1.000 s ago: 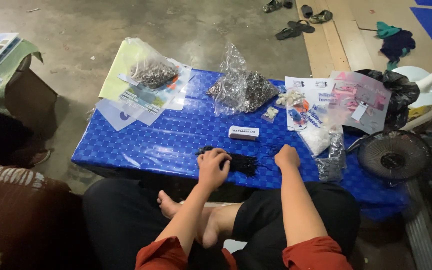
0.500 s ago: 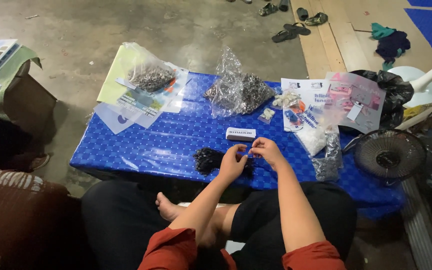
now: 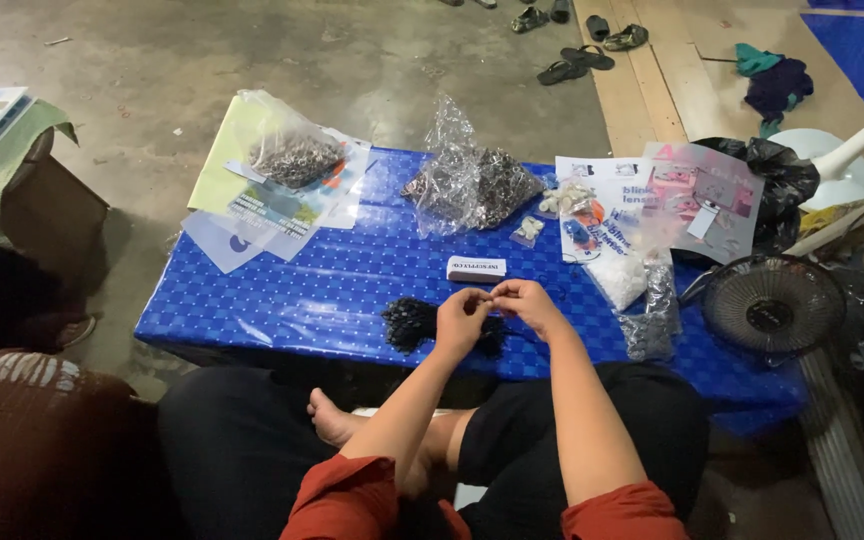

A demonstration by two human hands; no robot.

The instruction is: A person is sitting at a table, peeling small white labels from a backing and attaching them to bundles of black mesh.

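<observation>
My left hand [image 3: 462, 318] and my right hand [image 3: 524, 303] meet fingertip to fingertip just above the near edge of a low table covered in blue chequered cloth [image 3: 302, 290]. Both pinch something tiny between them that is too small to identify. A heap of small dark pieces [image 3: 410, 322] lies on the cloth right by my left hand. A small white box [image 3: 476, 268] sits just beyond my hands.
A clear bag of dark pieces [image 3: 467, 185] stands mid-table, and another bag [image 3: 297, 158] rests on papers at the left. Printed sheets and small bags [image 3: 652, 200] crowd the right. A small black fan [image 3: 772, 305] and black bag [image 3: 767, 180] sit beside the table.
Both hands lifted off the dark heap and came together above the table edge, fingertips now touching. The view shifted slightly.
</observation>
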